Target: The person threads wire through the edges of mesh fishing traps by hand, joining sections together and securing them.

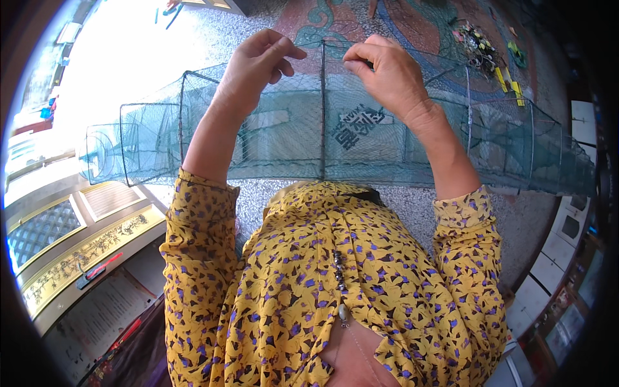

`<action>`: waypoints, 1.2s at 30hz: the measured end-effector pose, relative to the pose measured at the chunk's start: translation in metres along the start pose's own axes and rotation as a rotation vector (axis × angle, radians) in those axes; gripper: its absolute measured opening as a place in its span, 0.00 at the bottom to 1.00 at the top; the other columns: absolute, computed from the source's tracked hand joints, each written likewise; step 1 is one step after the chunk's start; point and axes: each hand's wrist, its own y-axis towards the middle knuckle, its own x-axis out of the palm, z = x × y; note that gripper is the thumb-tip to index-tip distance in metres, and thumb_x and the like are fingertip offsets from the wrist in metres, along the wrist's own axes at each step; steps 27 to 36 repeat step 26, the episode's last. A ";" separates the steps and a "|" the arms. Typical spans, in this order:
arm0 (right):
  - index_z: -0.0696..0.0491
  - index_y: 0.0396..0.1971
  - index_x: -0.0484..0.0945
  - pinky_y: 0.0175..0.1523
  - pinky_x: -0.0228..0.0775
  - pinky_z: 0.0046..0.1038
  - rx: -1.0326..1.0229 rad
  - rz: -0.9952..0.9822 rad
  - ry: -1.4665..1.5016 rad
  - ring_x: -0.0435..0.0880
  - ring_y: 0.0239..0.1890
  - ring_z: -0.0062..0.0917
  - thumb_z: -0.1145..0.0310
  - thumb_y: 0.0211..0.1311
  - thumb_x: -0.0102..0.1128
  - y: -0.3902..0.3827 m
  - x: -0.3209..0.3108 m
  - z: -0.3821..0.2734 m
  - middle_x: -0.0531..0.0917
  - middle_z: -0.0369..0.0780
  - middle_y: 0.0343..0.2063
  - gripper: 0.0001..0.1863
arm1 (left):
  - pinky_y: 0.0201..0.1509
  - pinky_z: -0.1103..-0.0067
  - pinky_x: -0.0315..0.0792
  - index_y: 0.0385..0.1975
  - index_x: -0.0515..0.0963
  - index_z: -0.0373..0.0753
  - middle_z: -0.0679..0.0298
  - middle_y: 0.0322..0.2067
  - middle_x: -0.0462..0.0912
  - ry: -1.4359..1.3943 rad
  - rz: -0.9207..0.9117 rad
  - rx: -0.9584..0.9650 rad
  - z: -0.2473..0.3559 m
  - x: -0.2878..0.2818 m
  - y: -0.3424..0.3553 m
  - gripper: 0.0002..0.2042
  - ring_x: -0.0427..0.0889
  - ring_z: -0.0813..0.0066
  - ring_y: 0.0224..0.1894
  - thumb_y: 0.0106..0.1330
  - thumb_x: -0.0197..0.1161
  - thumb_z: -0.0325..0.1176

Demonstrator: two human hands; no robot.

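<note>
A long green mesh net trap (284, 151) with dark rectangular frames stretches from left to right in front of my body. Over its far edge, on either side of the middle frame bar (323, 109), both my hands are raised. My left hand (255, 61) is loosely closed, its thumb and forefinger close together and the other fingers curled. Thumb and forefinger meet in a pinch on my right hand (390, 71). Whatever either hand holds is too fine or hidden to make out. Dark printed characters (358, 127) show on pale material behind or in the mesh.
On the patterned floor at the far right lies a tangled heap (477, 48) of small mixed pieces, near yellow strips (509, 84) and a green object (516, 55). A cream decorated cabinet (84, 238) stands at left, with a red-and-grey tool (97, 271) on it. White cabinets (548, 258) line the right.
</note>
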 end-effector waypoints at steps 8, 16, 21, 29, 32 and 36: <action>0.50 0.29 0.79 0.40 0.71 0.31 -0.042 0.085 0.244 0.76 0.35 0.29 0.68 0.52 0.65 -0.003 0.016 0.004 0.79 0.35 0.26 0.06 | 0.25 0.90 0.65 0.32 0.73 0.37 0.63 0.36 0.83 0.191 -0.013 0.039 -0.002 0.006 -0.004 0.09 0.73 0.88 0.24 0.69 0.51 0.36; 0.54 0.29 0.72 0.37 0.70 0.29 -0.173 0.258 0.400 0.75 0.34 0.30 0.73 0.53 0.62 0.009 0.047 -0.026 0.72 0.39 0.30 0.07 | 0.24 0.90 0.64 0.34 0.71 0.36 0.64 0.29 0.79 -0.121 0.101 -0.131 -0.009 -0.004 0.003 0.09 0.74 0.85 0.25 0.69 0.51 0.36; 0.51 0.29 0.77 0.40 0.72 0.30 -0.128 0.134 0.108 0.76 0.34 0.31 0.69 0.52 0.63 0.015 0.038 -0.042 0.76 0.38 0.30 0.06 | 0.27 0.88 0.67 0.34 0.71 0.35 0.64 0.28 0.77 -0.227 0.103 -0.139 -0.012 -0.004 0.000 0.08 0.74 0.83 0.26 0.70 0.50 0.34; 0.47 0.29 0.78 0.39 0.72 0.29 -0.296 0.288 0.322 0.77 0.32 0.30 0.65 0.53 0.62 0.034 0.033 -0.072 0.78 0.36 0.22 0.05 | 0.29 0.85 0.69 0.33 0.72 0.33 0.60 0.27 0.78 -0.225 0.078 -0.112 -0.024 -0.010 0.006 0.10 0.78 0.78 0.28 0.67 0.52 0.35; 0.47 0.29 0.78 0.39 0.72 0.29 -0.296 0.288 0.322 0.77 0.32 0.30 0.65 0.53 0.62 0.034 0.033 -0.072 0.78 0.36 0.22 0.05 | 0.29 0.85 0.69 0.33 0.72 0.33 0.60 0.27 0.78 -0.225 0.078 -0.112 -0.024 -0.010 0.006 0.10 0.78 0.78 0.28 0.67 0.52 0.35; 0.47 0.29 0.78 0.39 0.72 0.29 -0.296 0.288 0.322 0.77 0.32 0.30 0.65 0.53 0.62 0.034 0.033 -0.072 0.78 0.36 0.22 0.05 | 0.29 0.85 0.69 0.33 0.72 0.33 0.60 0.27 0.78 -0.225 0.078 -0.112 -0.024 -0.010 0.006 0.10 0.78 0.78 0.28 0.67 0.52 0.35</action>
